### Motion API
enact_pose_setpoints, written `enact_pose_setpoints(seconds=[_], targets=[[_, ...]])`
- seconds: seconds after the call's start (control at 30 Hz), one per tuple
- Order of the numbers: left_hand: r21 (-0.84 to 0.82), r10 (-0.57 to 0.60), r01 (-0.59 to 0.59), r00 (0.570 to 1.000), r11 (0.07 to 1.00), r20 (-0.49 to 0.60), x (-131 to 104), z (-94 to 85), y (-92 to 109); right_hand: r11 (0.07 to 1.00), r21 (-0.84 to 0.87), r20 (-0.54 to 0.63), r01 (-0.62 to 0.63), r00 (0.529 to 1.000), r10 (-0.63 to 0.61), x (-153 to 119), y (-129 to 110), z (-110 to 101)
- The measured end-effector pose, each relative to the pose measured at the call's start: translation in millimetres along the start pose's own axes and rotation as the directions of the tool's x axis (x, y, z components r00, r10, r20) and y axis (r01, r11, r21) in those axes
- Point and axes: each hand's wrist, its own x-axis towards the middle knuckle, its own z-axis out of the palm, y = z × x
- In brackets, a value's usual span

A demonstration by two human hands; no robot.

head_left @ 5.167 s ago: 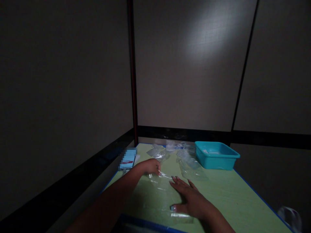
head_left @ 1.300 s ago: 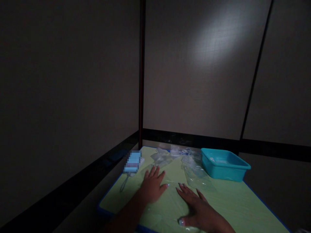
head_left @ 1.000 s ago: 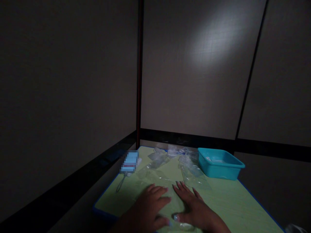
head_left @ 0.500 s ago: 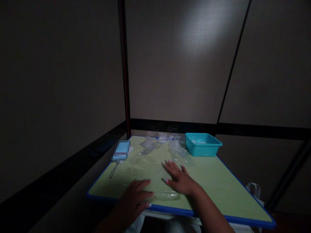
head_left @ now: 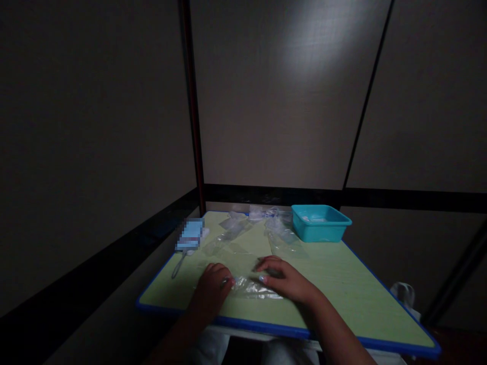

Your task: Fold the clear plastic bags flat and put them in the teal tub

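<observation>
A clear plastic bag (head_left: 253, 290) lies on the light green tabletop close to the front edge, its near part bunched and shiny between my hands. My left hand (head_left: 213, 290) is curled over the bag's left end, thumb and fingers closed together on the film. At the bag's right side, my right hand (head_left: 286, 280) rests with bent fingers and a gap between thumb and forefinger. The right thumb is at the film; whether it presses on it is hard to see.
More crumpled clear bags (head_left: 279, 233) lie at the back of the blue-edged table (head_left: 365, 299). A turquoise basin (head_left: 321, 230) with something pale inside stands at the back right. At the left edge is a blurred light-blue item (head_left: 190, 235) with a strap (head_left: 178, 265). Walls enclose the back and left.
My flat, spread hands have curled. The left moved slightly up and closed on the film; the right drew its fingers in. The bag's near edge has moved away from the table's front and wrinkled.
</observation>
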Motion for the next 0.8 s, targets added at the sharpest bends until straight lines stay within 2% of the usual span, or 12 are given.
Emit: enact_pose_setpoints(seconds=[0.07,0.17,0.27,0.33,0.37,0.4,0.47,0.5,0.53,0.6,0.7,0.8], targets=[[0.029,0.005,-0.005,1.0,1.0,-0.001,1.6,2.1,-2.3,1.0,0.007,-0.008,0.028,1.0,-0.028,0.1,0.5,0.5],[0.084,-0.004,0.004,1.0,0.996,-0.002,4.0,4.4,-4.6,0.997,-0.072,0.018,-0.008,1.0,0.01,1.4,8.3,4.2],[0.18,-0.026,0.042,0.996,0.983,-0.09,2.2,5.1,-4.0,0.987,-0.157,0.019,-0.031,0.999,0.035,3.2,18.1,9.1],[0.246,0.049,-0.013,0.989,0.969,-0.143,-3.8,4.1,-1.3,0.981,-0.192,0.016,-0.023,1.0,0.026,3.7,21.0,11.1],[0.267,0.128,-0.093,0.985,0.959,-0.118,-8.1,3.0,0.6,0.979,-0.204,0.01,-0.016,1.0,0.018,3.7,21.0,11.6],[0.27,0.219,-0.198,0.975,0.942,-0.049,-13.0,1.8,2.7,0.977,-0.212,-0.003,-0.008,1.0,0.007,3.6,20.2,11.8],[0.219,0.363,-0.389,0.919,0.895,0.153,-22.5,-0.9,6.9,0.974,-0.225,-0.044,0.011,0.999,-0.021,3.5,17.6,11.1],[0.185,0.393,-0.439,0.888,0.879,0.24,-26.5,-2.0,8.6,0.973,-0.23,-0.072,0.019,0.997,-0.036,3.7,16.4,10.3],[0.162,0.396,-0.454,0.869,0.876,0.296,-29.5,-2.9,10.1,0.972,-0.235,-0.104,0.024,0.993,-0.049,4.1,15.7,9.2],[0.146,0.365,-0.432,0.867,0.89,0.339,-32.7,-3.7,12.4,0.97,-0.244,-0.171,0.022,0.983,-0.065,5.4,15.5,6.4],[0.141,0.325,-0.392,0.879,0.909,0.349,-33.0,-3.2,15.1,0.965,-0.262,-0.267,-0.008,0.962,-0.065,5.7,14.4,4.7],[0.148,0.297,-0.363,0.891,0.92,0.342,-33.0,-2.3,17.1,0.953,-0.295,-0.346,-0.066,0.937,-0.042,-1.4,4.0,13.1]])
